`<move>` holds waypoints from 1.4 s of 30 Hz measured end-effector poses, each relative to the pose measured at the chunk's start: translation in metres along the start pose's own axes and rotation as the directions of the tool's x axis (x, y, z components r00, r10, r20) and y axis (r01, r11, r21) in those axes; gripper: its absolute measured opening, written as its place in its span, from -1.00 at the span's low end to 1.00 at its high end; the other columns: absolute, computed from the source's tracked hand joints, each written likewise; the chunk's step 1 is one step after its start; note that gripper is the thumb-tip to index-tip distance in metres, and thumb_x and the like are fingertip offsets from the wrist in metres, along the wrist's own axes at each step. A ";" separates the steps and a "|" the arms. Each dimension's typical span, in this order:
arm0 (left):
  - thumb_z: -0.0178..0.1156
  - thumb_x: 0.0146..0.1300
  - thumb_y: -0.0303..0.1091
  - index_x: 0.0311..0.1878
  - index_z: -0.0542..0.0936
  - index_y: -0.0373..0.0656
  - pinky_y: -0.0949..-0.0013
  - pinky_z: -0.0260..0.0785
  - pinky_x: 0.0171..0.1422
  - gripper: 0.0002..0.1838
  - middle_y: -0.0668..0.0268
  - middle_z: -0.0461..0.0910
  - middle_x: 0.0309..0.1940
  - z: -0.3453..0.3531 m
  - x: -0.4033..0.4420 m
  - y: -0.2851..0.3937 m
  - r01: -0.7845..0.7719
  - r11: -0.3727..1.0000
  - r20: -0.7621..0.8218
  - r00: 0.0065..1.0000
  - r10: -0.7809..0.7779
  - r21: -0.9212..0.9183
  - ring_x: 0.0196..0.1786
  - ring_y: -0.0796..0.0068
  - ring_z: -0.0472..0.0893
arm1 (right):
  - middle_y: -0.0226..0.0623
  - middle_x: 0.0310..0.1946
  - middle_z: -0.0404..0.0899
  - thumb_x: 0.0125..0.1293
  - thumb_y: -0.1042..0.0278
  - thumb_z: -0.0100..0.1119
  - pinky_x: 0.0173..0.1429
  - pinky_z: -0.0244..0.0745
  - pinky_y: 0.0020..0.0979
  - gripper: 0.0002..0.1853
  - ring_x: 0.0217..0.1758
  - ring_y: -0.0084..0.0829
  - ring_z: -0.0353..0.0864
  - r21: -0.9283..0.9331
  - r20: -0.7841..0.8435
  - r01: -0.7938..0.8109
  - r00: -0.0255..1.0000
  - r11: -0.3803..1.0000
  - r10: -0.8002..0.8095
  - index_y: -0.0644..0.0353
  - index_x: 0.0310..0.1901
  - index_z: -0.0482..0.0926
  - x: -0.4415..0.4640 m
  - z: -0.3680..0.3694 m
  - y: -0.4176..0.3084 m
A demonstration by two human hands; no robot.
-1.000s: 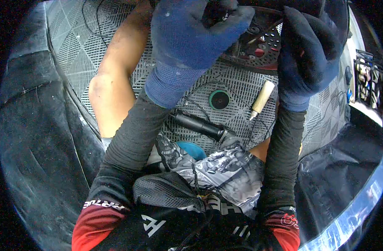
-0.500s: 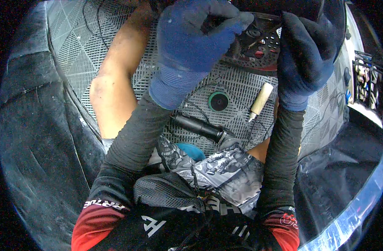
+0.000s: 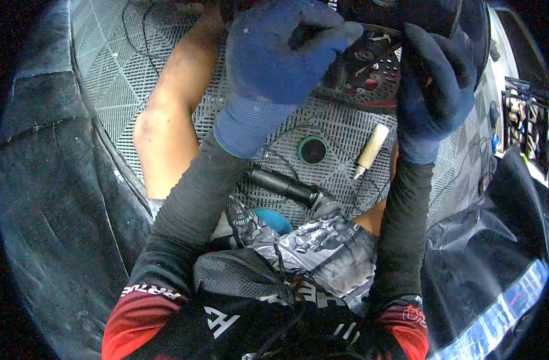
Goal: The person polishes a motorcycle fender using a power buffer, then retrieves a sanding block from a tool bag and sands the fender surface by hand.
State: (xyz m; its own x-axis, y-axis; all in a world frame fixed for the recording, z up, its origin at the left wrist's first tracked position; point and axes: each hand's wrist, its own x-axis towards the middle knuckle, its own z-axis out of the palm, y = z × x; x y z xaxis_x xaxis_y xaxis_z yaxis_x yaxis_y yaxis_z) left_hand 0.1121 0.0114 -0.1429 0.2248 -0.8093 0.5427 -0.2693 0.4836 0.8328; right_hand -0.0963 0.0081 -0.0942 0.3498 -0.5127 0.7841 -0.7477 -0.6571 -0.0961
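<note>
My left hand (image 3: 280,57), in a blue and dark grey work glove, is held up at the top of the view. Its thumb and index finger are pinched together; anything between them is too small to make out. To the right my right hand (image 3: 438,90), gloved alike, has its fingers curled, and what they may hold is hidden. Between and behind both hands is a dark glossy panel (image 3: 361,75), which mirrors bits of the surroundings. I cannot tell whether either hand touches it.
On the grey grated floor (image 3: 340,129) lie a black round pad with a green rim (image 3: 312,150), a cream bottle with a nozzle (image 3: 372,149), a black corded power tool (image 3: 283,183) and a blue disc (image 3: 273,221). Dark sheeting (image 3: 58,198) flanks the left; black plastic (image 3: 472,240) the right.
The view has shifted slightly, and reflections in the panel differ. My right hand sits a little further left and lower, its fingers still curled. My left hand keeps its pinch.
</note>
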 end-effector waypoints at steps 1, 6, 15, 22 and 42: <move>0.60 0.11 -0.45 -0.31 0.73 -0.18 0.41 0.50 -0.21 -0.82 0.31 0.72 -0.39 -0.002 0.003 -0.001 -0.019 1.000 0.041 0.999 0.020 -0.020 -0.35 0.50 0.67 | -0.32 -0.06 0.72 -0.05 0.52 0.46 0.11 0.61 -0.28 -0.47 0.01 -0.23 0.69 0.002 0.004 0.004 1.000 1.000 -0.004 -0.10 0.05 0.81 0.002 0.000 -0.004; 0.58 0.13 -0.48 -0.32 0.71 -0.19 0.37 0.49 -0.18 -0.83 0.29 0.69 -0.41 -0.002 0.005 -0.002 -0.030 0.999 0.053 0.998 0.031 -0.016 -0.35 0.41 0.67 | -0.30 -0.08 0.74 0.05 0.63 0.49 0.21 0.55 -0.28 -0.55 0.02 -0.28 0.72 -0.041 -0.045 0.023 0.999 0.999 -0.025 0.04 0.01 0.83 0.011 0.005 -0.020; 0.58 0.11 -0.46 -0.35 0.71 -0.18 0.33 0.49 -0.24 -0.83 0.27 0.70 -0.43 -0.001 0.002 -0.002 -0.041 0.999 0.058 0.997 0.041 -0.001 -0.37 0.36 0.69 | -0.30 -0.12 0.74 -0.02 0.58 0.49 0.37 0.47 -0.15 -0.53 0.06 -0.22 0.69 -0.074 0.020 0.071 0.997 0.995 -0.069 0.00 0.00 0.84 0.007 0.003 -0.011; 0.59 0.09 -0.39 -0.39 0.71 -0.14 0.29 0.49 -0.24 -0.82 0.24 0.67 -0.46 0.002 -0.003 -0.006 -0.112 0.992 0.071 0.992 0.108 0.056 -0.39 0.24 0.68 | -0.34 -0.06 0.72 -0.10 0.50 0.44 0.11 0.61 -0.28 -0.44 0.04 -0.25 0.68 -0.057 0.023 0.068 0.997 0.996 -0.067 -0.12 0.05 0.81 -0.008 0.006 0.004; 0.59 0.08 -0.46 -0.38 0.70 -0.16 0.34 0.49 -0.22 -0.82 0.27 0.69 -0.44 0.009 0.006 0.005 -0.085 0.996 0.073 0.994 0.083 0.021 -0.35 0.35 0.69 | -0.24 -0.12 0.76 0.04 0.68 0.47 0.17 0.54 -0.30 -0.56 0.03 -0.25 0.72 0.005 -0.017 0.054 0.998 0.999 -0.054 0.10 0.00 0.82 0.005 0.005 0.006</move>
State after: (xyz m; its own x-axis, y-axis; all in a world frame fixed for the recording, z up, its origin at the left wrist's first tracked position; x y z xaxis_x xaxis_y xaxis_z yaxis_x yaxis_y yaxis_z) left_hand 0.1039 0.0063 -0.1360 0.1326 -0.7885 0.6006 -0.3069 0.5435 0.7813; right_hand -0.0962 -0.0007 -0.0940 0.3796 -0.4669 0.7987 -0.7247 -0.6867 -0.0569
